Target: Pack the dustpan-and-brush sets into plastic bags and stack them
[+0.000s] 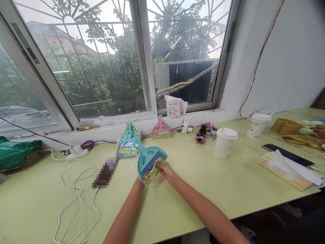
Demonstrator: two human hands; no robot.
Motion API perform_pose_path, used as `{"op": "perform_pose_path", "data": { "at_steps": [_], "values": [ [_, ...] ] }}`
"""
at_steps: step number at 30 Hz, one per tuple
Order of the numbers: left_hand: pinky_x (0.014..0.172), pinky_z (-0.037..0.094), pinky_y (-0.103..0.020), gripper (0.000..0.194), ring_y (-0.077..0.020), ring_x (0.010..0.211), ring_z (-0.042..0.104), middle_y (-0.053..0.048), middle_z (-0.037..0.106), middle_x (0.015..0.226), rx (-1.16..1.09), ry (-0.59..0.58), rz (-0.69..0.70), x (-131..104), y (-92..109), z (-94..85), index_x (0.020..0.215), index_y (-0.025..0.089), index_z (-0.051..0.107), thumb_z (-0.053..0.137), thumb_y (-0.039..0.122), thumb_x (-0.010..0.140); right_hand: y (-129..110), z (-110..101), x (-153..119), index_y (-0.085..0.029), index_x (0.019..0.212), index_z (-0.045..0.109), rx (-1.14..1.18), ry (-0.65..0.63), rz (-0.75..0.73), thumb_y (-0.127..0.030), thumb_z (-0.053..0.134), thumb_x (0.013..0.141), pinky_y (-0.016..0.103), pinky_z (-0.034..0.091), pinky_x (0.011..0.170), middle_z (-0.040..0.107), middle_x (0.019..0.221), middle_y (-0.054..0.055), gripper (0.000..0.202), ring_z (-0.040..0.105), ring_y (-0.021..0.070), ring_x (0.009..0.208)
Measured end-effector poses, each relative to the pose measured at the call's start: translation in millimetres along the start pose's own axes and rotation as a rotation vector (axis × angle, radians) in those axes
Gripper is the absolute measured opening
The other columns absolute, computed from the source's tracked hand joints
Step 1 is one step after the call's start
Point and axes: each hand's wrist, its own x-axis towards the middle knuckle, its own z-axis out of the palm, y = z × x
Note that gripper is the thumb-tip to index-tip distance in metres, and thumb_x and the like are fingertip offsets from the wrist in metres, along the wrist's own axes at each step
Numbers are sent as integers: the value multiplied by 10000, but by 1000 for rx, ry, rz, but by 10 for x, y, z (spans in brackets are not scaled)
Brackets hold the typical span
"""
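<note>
From my end I see daylight through metal-framed windows [148,51] across the upper left and centre, a white wall [291,61] upper right, and a yellow-green table [198,162] below.

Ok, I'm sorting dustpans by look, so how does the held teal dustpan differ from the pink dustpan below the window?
Colour: the teal dustpan is blue-green; the pink dustpan is pink.
Pose: the teal dustpan is tilted; the pink dustpan stands roughly upright, handle up.
Contact: the right hand grips the teal dustpan; no hand touches the pink dustpan.
Both have a brush and a printed label.
</note>
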Motion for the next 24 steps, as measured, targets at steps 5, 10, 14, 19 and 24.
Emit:
{"op": "perform_pose_path", "data": {
  "at_steps": [5,10,14,19,24],
  "values": [
    [1018,395,-435,679,-253,1161,559,-103,638,1196,-734,53,-114,-120,43,-95,1251,192,575,276,659,861,-207,-163,130,-159,744,654,86,148,-77,-366,894,374,306,547,679,710,740,34,488,659,178,675],
    [1090,290,-468,642,-266,1267,455,-66,549,1324,-920,111,-240,-119,90,-162,1419,281,359,311,623,878,-154,-275,200,-151,710,655,-7,92,25,-315,887,414,329,554,674,707,716,33,411,656,182,659],
    [1079,315,-447,606,-246,1260,463,-47,585,1280,-858,138,-300,-98,36,-242,1403,305,383,339,607,880,-61,-327,242,-149,750,660,-41,66,47,-314,878,452,321,553,673,709,738,33,404,665,184,668],
    [1058,342,-439,623,-255,1248,473,-47,601,1254,-803,167,-357,-102,36,-268,1358,308,449,343,654,851,-28,-338,264,-153,747,654,-38,72,35,-322,882,434,300,556,653,707,729,26,422,666,176,655],
    [982,411,-436,739,-281,1202,509,-77,592,1254,-752,231,-142,-91,34,-124,1294,259,509,414,749,749,-37,-289,253,-152,749,639,24,139,-38,-345,876,432,294,560,656,703,709,25,440,664,172,656]
  ]
}}
